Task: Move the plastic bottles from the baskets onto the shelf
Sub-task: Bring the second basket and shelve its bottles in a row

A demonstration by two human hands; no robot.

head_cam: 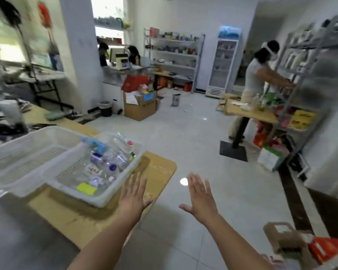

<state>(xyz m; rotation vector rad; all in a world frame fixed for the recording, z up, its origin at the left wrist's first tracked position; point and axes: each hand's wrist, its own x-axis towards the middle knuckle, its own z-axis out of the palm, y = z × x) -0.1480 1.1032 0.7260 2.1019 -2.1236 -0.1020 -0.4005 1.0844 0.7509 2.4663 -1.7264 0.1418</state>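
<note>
Both hands are empty, fingers straight and spread, palms down. The left hand (134, 193) hovers over the near corner of the worktop (160, 168), just beside the right-hand wall of the full basket (109, 197). The right hand (200, 193) hangs over the floor (183, 133), well apart from either basket.

The bottles (105, 164) lie ahead and to the left of the left hand, heaped on their sides in the full basket with caps pointing several ways, so they share no single long axis. The basket itself runs away from the person, its near short end closest to the left wrist. The empty basket (37, 133) sits touching it on the far left side and appears to hold nothing.

The left hand is plainly the nearer one: a short reach forward and left would likely put it over the heap, while the right would have to cross the body. The shelf (308, 47) stands far off to the right across the floor, on the right hand's side, where another person is working.
</note>
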